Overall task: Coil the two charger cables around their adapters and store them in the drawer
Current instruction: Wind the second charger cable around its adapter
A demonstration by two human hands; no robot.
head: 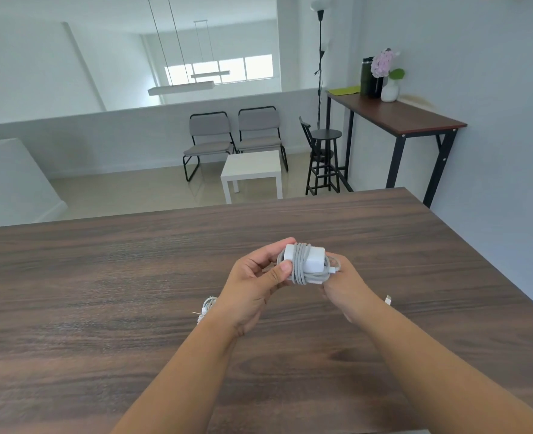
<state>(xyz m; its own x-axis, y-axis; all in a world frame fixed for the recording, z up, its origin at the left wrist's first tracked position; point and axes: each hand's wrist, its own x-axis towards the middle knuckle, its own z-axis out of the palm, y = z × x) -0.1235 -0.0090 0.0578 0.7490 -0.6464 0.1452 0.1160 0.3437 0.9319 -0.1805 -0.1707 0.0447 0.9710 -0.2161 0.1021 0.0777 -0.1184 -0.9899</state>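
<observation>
- Both hands are raised just above the dark wood worktop (133,277), meeting at its middle.
- Between them is a white adapter (312,256) with a grey cable (299,270) coiled around it in several turns.
- The left hand (252,283) has its grip pinching the adapter's left end: thumb pressed on the near side, fingers curled over the far side.
- The right hand (343,283) cups the bundle from the right and below; its grip is closed on the coiled turns, where a white plug on the cable sits against the fingers.
- A second charger bundle (205,306) lies on the worktop just left of the left wrist, partly hidden by it.
- A small white connector (388,299) rests on the worktop to the right of the right wrist; which cable it belongs to cannot be told.
- No drawer shows in this view.
</observation>
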